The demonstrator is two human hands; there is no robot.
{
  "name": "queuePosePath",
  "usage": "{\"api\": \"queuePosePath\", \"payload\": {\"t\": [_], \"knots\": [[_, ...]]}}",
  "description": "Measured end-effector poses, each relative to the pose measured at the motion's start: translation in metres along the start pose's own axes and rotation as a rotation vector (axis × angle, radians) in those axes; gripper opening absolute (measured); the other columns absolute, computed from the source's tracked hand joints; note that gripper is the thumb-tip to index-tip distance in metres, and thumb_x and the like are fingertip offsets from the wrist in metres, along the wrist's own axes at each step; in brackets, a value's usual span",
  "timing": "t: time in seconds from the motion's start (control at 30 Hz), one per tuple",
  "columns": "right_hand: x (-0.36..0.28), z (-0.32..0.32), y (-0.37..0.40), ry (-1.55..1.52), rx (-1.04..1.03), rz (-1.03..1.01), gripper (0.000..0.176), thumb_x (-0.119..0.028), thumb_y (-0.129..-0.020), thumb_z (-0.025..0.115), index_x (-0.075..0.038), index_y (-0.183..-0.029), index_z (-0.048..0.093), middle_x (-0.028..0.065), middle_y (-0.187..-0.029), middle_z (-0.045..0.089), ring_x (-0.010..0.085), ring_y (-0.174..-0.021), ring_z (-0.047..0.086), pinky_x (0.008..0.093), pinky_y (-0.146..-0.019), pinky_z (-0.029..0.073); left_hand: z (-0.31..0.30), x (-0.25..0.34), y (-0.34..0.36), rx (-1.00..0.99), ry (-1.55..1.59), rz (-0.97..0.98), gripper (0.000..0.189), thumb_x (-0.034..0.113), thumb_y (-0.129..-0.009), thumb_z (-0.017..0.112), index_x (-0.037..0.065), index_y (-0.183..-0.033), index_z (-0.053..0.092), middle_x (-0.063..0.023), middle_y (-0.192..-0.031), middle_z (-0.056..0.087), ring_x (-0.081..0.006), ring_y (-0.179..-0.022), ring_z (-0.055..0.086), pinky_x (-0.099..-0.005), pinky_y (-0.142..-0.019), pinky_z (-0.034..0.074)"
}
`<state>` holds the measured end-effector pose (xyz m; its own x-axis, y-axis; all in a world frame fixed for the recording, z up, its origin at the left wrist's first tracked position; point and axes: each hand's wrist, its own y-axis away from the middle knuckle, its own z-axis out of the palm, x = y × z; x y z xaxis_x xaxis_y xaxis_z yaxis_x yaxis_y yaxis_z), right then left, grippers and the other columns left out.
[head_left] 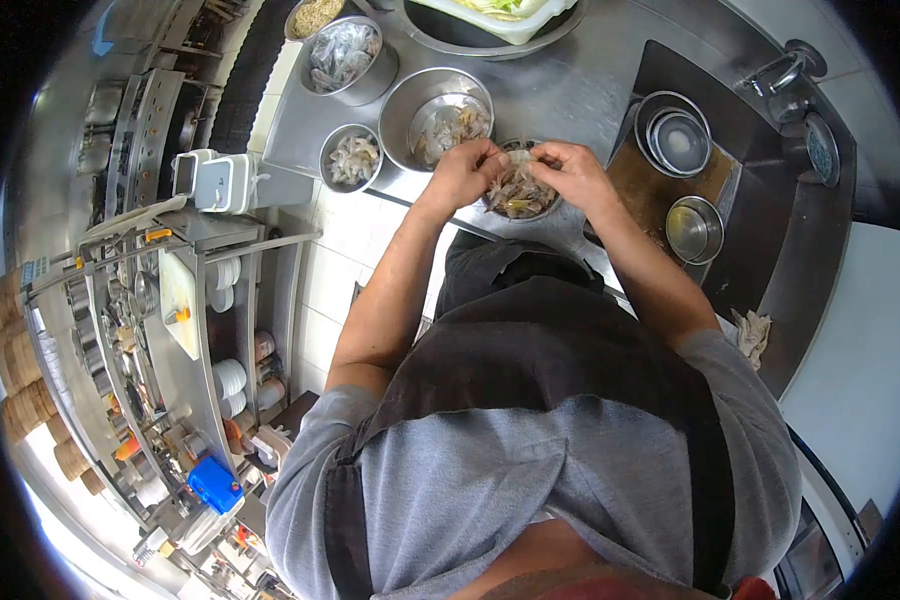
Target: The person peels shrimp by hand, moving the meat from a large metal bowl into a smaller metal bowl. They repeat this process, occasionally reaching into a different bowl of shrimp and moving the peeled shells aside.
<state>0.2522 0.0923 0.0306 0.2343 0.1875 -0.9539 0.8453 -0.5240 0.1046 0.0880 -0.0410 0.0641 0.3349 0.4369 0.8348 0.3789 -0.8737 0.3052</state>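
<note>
My left hand [466,172] and my right hand [574,178] meet above a metal bowl of raw, shell-on shrimp [520,197]. Both have their fingers pinched around a pale shrimp [519,159]; its exact outline is hard to make out. Just left of them stands a larger metal pot [398,112] with shrimp pieces or shells [458,130] at its bottom. A small metal bowl [326,160] farther left holds peeled-looking shrimp [354,160].
Behind stand a metal pot [370,85] with a plastic-wrapped content and a white tub [518,30] of cut greens in a wide basin. At right, the sink [770,215] holds stacked bowls [678,135] and a pan [694,230]. Steel shelving [205,300] stands at left.
</note>
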Motion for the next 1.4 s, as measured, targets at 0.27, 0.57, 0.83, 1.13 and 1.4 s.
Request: {"api": "queuePosePath", "payload": {"t": [0.27, 0.57, 0.83, 1.13, 1.4], "knots": [[0.015, -0.014, -0.001, -0.027, -0.014, 0.067, 0.028, -0.022, -0.08, 0.072, -0.001, -0.098, 0.069, 0.0103, -0.084, 0.07, 0.0159, -0.073, 0.064, 0.0302, -0.069, 0.051, 0.008, -0.011, -0.004, 0.225, -0.002, 0.111, 0.018, 0.019, -0.088, 0.064, 0.002, -0.09, 0.065, -0.0112, -0.075, 0.065, -0.0204, -0.069, 0.061, -0.0327, -0.066, 0.048], [0.008, -0.014, 0.005, 0.221, 0.013, 0.091, 0.024, -0.021, -0.075, 0.07, -0.005, -0.092, 0.066, 0.0141, -0.082, 0.068, 0.0243, -0.072, 0.066, 0.0331, -0.069, 0.05, 0.033, -0.028, -0.014, -0.105, -0.642, 0.105, 0.028, 0.027, -0.084, 0.064, 0.005, -0.1, 0.07, -0.0215, -0.086, 0.067, -0.034, -0.081, 0.067, -0.0416, -0.075, 0.052], [0.008, 0.005, -0.002, 0.22, 0.049, -0.177, 0.026, -0.017, -0.072, 0.067, -0.004, -0.095, 0.063, 0.0149, -0.079, 0.065, 0.0297, -0.072, 0.064, 0.0382, -0.067, 0.049, 0.026, -0.006, -0.003, -0.022, -0.102, 0.071, 0.023, 0.021, -0.085, 0.062, 0.001, -0.097, 0.064, -0.0158, -0.072, 0.064, -0.0283, -0.07, 0.065, -0.0391, -0.066, 0.05], [0.008, 0.001, -0.004, 0.22, -0.005, -0.147, 0.025, -0.019, -0.075, 0.07, -0.001, -0.093, 0.068, 0.0134, -0.086, 0.062, 0.0299, -0.08, 0.062, 0.0368, -0.072, 0.049, 0.019, -0.004, 0.002, -0.122, 0.336, -0.262, 0.015, 0.017, -0.088, 0.056, 0.004, -0.081, 0.059, -0.0029, -0.066, 0.057, -0.0113, -0.057, 0.051, -0.0252, -0.051, 0.037], [0.011, 0.003, -0.008, 0.353, -0.082, -0.338, 0.021, -0.017, -0.076, 0.07, -0.001, -0.091, 0.068, 0.014, -0.086, 0.061, 0.0333, -0.085, 0.06, 0.0391, -0.077, 0.048, 0.018, -0.013, 0.006, -0.123, 0.6, -0.318, 0.015, 0.015, -0.087, 0.051, 0.005, -0.077, 0.055, -0.0051, -0.067, 0.056, -0.0126, -0.054, 0.05, -0.0242, -0.048, 0.034]]}}
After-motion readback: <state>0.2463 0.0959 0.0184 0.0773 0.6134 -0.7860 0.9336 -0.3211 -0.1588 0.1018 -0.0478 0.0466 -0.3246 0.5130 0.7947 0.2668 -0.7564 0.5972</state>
